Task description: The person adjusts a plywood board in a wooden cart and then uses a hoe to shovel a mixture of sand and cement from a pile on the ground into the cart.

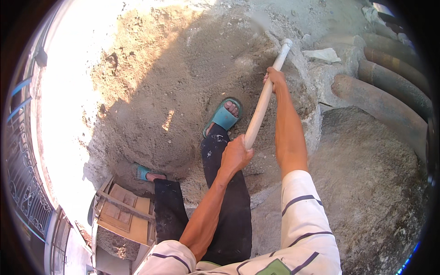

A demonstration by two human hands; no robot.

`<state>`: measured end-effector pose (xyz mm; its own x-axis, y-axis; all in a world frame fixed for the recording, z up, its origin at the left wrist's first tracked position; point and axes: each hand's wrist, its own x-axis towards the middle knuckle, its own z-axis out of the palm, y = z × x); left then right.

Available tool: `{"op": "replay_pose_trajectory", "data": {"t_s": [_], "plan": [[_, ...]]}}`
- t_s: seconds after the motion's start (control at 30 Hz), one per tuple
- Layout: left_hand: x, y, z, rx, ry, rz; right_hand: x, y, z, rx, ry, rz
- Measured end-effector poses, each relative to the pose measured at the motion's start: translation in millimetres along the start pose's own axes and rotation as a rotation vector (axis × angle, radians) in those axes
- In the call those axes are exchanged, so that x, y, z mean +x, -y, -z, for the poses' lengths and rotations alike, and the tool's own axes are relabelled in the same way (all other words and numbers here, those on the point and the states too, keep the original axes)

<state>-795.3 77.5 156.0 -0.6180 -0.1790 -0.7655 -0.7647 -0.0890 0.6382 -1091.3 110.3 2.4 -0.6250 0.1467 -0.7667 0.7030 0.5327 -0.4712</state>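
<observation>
Both my hands grip a hoe (260, 111) by its long, pale wooden handle. My left hand (236, 155) is closed round the near end, in front of my thigh. Farther up, my right hand (275, 79) is wrapped round the handle just below its whitened far end. The handle slants away to the upper right. The hoe's head is caked in grey and hard to make out against the heap of grey-brown sandy mix (183, 87). My feet, in teal slides, stand on this mix.
Several rusty curved pipes or bars (380, 105) lie at the right, beside a pale scrap (323, 55). A rough mound (366, 183) rises at lower right. Wooden boards (123, 211) in a frame stand at lower left. A metal railing (28, 178) runs along the left.
</observation>
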Motion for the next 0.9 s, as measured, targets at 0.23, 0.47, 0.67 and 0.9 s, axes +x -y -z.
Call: {"op": "replay_pose_trajectory", "data": {"t_s": [0.23, 0.47, 0.67, 0.9], "plan": [[-29.3, -37.8, 48.8, -0.021, -0.029, 0.002, -10.5, 13.4, -17.5, 0.138, 0.099, -0.082], [-103.3, -43.6, 88.5, 0.006, -0.039, -0.031, -67.8, 12.5, -27.6, 0.167, 0.244, -0.083], [-175.6, -30.5, 113.1, -0.114, -0.080, -0.153, -133.3, 16.5, -52.4, 0.086, 0.328, -0.077], [-295.9, 19.0, 168.2, -0.232, -0.153, -0.185, -242.4, -21.7, -118.5, 0.017, 0.381, -0.108]]}}
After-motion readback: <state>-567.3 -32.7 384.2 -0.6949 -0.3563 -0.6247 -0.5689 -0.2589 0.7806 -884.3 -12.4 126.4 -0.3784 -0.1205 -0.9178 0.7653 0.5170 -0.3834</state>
